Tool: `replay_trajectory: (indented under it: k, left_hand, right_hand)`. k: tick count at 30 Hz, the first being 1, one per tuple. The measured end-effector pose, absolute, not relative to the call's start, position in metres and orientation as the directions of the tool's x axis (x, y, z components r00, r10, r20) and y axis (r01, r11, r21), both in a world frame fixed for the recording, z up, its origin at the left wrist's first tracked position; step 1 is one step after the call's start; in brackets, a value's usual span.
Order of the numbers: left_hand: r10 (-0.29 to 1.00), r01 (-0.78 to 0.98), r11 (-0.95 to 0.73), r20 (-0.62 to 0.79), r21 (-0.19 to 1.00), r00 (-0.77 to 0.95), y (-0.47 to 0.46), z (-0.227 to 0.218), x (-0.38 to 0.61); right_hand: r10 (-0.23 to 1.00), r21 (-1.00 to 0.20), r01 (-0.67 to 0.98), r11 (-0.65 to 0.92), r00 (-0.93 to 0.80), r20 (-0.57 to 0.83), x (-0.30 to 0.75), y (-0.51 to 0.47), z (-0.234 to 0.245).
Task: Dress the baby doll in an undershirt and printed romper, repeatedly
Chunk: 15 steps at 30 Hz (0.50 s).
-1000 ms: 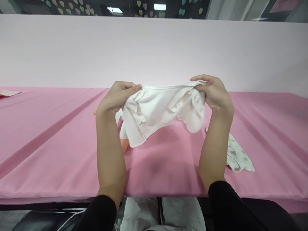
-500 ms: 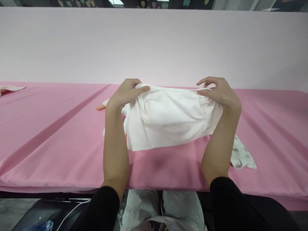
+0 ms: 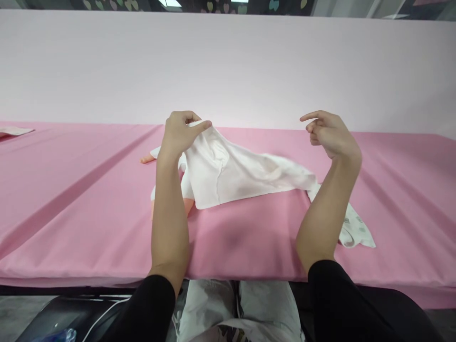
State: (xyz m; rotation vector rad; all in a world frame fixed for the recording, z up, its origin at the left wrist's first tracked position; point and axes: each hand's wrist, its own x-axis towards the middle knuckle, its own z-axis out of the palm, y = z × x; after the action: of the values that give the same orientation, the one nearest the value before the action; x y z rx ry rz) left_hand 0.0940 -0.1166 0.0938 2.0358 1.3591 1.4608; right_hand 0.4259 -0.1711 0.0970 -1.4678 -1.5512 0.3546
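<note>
My left hand [image 3: 181,133] pinches the upper left corner of a small white garment [image 3: 242,171] between thumb and fingers, holding it up off the table. From there the cloth slopes down to the right, where its far end sags low. My right hand [image 3: 327,133] is in the air to the right, above the garment and apart from it. Its index finger points left, the other fingers are curled, and it holds nothing. Behind my left forearm lies a doll in white clothes, with a small hand [image 3: 147,158] and a leg [image 3: 188,205] showing; the rest is hidden.
A patterned white cloth [image 3: 356,229] lies by my right forearm. At the far left edge is another pale cloth [image 3: 14,131]. A pink cover [image 3: 89,218] spreads over the table, with a white panel [image 3: 228,66] standing behind it.
My right hand has let go of the garment's right corner, and that side has dropped. My left hand keeps its pinch and has risen slightly to the left.
</note>
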Motion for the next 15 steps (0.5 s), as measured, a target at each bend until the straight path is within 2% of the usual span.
replay_trajectory:
  k: [4,8,11,15]
  left_hand:
    - [0.806,0.527,-0.526,0.589,0.667,0.059,-0.123,0.096,0.098]
    - [0.798,0.534,-0.545,0.595,0.647,0.092,-0.130,0.099,0.108]
    - [0.789,0.536,-0.556,0.606,0.636,0.101,-0.134,0.101,0.112]
    - [0.794,0.553,-0.548,0.599,0.628,0.105,-0.138,0.102,0.113]
  right_hand:
    - [0.949,-0.767,0.591,0.250,0.007,0.315,0.410,-0.180,0.107]
    - [0.955,-0.714,0.654,0.252,-0.289,0.073,0.359,-0.179,0.111]
    - [0.933,-0.575,0.778,0.253,-0.354,-0.067,0.308,-0.173,0.098]
    - [0.971,-0.320,0.922,0.220,-0.237,-0.016,0.264,-0.161,0.071]
